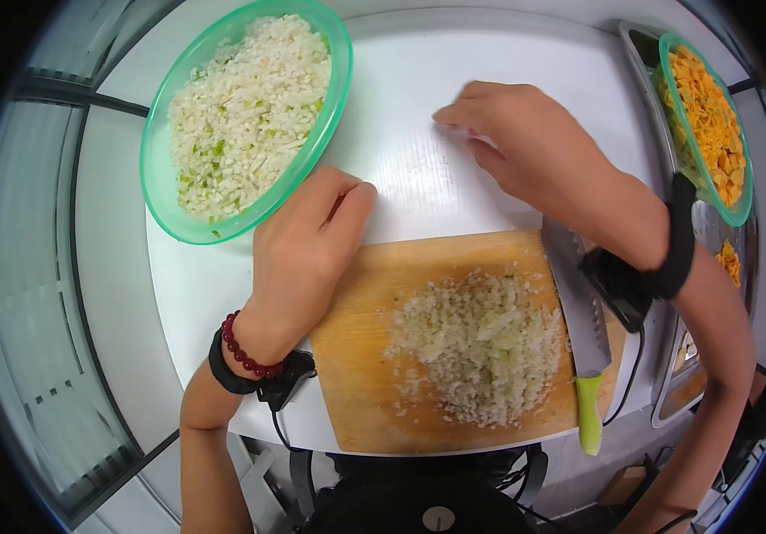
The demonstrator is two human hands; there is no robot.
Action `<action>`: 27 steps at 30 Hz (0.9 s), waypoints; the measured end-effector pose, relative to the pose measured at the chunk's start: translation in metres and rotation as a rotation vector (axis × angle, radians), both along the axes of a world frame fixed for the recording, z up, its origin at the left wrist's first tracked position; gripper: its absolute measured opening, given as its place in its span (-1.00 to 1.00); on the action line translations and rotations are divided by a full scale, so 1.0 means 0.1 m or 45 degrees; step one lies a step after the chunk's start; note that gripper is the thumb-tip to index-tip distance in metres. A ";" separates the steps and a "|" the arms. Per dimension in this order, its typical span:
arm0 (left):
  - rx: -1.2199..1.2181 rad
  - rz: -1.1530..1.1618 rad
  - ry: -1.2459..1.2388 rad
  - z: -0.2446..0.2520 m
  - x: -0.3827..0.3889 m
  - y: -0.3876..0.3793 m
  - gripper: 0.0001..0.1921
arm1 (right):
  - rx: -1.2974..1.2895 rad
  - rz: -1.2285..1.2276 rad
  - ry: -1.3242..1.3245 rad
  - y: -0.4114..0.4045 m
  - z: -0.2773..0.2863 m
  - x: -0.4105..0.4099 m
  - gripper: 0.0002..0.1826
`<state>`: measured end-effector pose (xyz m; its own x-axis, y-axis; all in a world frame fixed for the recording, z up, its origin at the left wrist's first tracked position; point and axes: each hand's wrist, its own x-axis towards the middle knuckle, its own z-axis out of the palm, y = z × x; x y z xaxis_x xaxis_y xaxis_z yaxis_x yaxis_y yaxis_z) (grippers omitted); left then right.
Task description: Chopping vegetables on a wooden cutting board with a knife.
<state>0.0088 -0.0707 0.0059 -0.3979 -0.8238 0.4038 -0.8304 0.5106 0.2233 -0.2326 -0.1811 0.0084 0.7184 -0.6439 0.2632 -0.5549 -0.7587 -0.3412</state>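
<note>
My left hand (306,243) is loosely curled beside the near rim of a green plastic bowl (156,207). Its fingertips are hidden, so I cannot tell if it grips the rim. Finely chopped white vegetable (249,107) with green bits fills much of the bowl. My right hand (523,137) hovers over the white table (410,73), thumb apart from bent fingers, nothing visible in it. Before me on a wooden cutting board (356,374) lies a heap of minced whitish vegetable (483,347). A kitchen knife (580,314) with a lime-green handle rests along the board's right side.
At the right, a metal tray (663,394) holds a second green bowl (746,193) of diced orange vegetable (710,127). Orange scraps (728,262) lie on the tray. Black wrist devices with cables are strapped to both my arms; a red bead bracelet (243,354) circles my left wrist.
</note>
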 end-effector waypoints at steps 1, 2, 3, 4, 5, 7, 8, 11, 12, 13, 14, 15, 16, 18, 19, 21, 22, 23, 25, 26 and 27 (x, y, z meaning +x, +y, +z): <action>0.019 0.015 -0.024 0.02 0.01 0.04 -0.73 | 0.001 -0.001 -0.002 0.00 -0.02 0.01 -0.90; 0.020 0.013 -0.025 0.02 0.02 0.07 -0.73 | -0.110 0.040 0.036 0.01 -0.03 0.02 -0.93; -0.004 0.031 -0.049 0.03 0.05 0.12 -0.73 | -0.220 0.092 0.065 0.01 -0.03 0.07 -0.96; -0.027 0.047 -0.071 0.04 0.08 0.16 -0.73 | -0.217 0.101 0.056 0.03 0.00 0.08 -0.96; -0.025 0.055 -0.076 0.04 0.12 0.19 -0.73 | -0.182 0.157 0.215 0.08 0.07 0.04 -0.88; -0.083 0.100 -0.153 0.04 0.20 0.24 -0.75 | -0.150 0.221 0.370 0.11 0.14 -0.03 -0.78; -0.082 0.107 -0.157 0.05 0.24 0.27 -0.75 | -0.138 0.245 0.387 0.11 0.16 -0.05 -0.81; -0.066 0.098 -0.122 0.03 0.32 0.32 -0.75 | -0.158 0.246 0.338 0.12 0.16 -0.07 -0.93; -0.076 0.099 -0.074 -0.02 0.36 0.35 -0.75 | -0.186 0.234 0.258 0.12 0.14 -0.05 -0.97; -0.086 0.100 -0.027 -0.04 0.39 0.36 -0.75 | -0.186 0.234 0.258 0.13 0.12 -0.05 -0.97; -0.086 0.099 -0.027 -0.03 0.39 0.39 -0.75 | -0.183 0.198 0.239 0.14 0.10 -0.05 -0.97; -0.011 0.140 -0.038 -0.02 0.38 0.41 -0.75 | -0.184 0.161 0.224 0.15 0.10 -0.04 -0.97; 0.064 0.179 -0.049 -0.01 0.37 0.42 -0.75 | -0.040 0.102 0.170 0.18 0.22 -0.04 -0.97; 0.002 0.168 -0.074 -0.03 0.37 0.40 -0.74 | 0.284 0.086 0.151 0.30 0.54 -0.12 -0.86; -0.058 0.153 -0.096 -0.04 0.37 0.40 -0.73 | 0.416 0.091 0.116 0.46 0.70 -0.12 -0.85; -0.106 0.171 -0.137 -0.03 0.41 0.40 -0.71 | 0.422 0.236 0.192 0.74 0.80 -0.18 -0.84; -0.161 0.172 -0.157 -0.05 0.40 0.38 -0.68 | 0.431 0.300 0.240 0.89 0.85 -0.21 -0.84; -0.166 0.162 -0.144 -0.06 0.38 0.36 -0.68 | 0.319 0.350 0.411 0.98 0.87 -0.22 -0.85; -0.133 0.162 -0.129 -0.01 0.33 0.37 -0.65 | 0.371 0.328 0.382 1.03 0.87 -0.24 -0.86; -0.132 0.160 -0.129 0.02 0.33 0.36 -0.65 | 0.397 0.321 0.366 1.00 0.84 -0.26 -0.86; -0.100 0.110 -0.086 0.04 0.33 0.36 -0.64 | 0.424 0.316 0.347 0.97 0.81 -0.27 -0.86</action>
<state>0.0418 -0.0349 0.0103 -0.3557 -0.8228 0.4433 -0.8837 0.4505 0.1272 -0.2592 -0.0837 0.0890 0.8748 -0.4618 -0.1466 -0.4741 -0.7537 -0.4552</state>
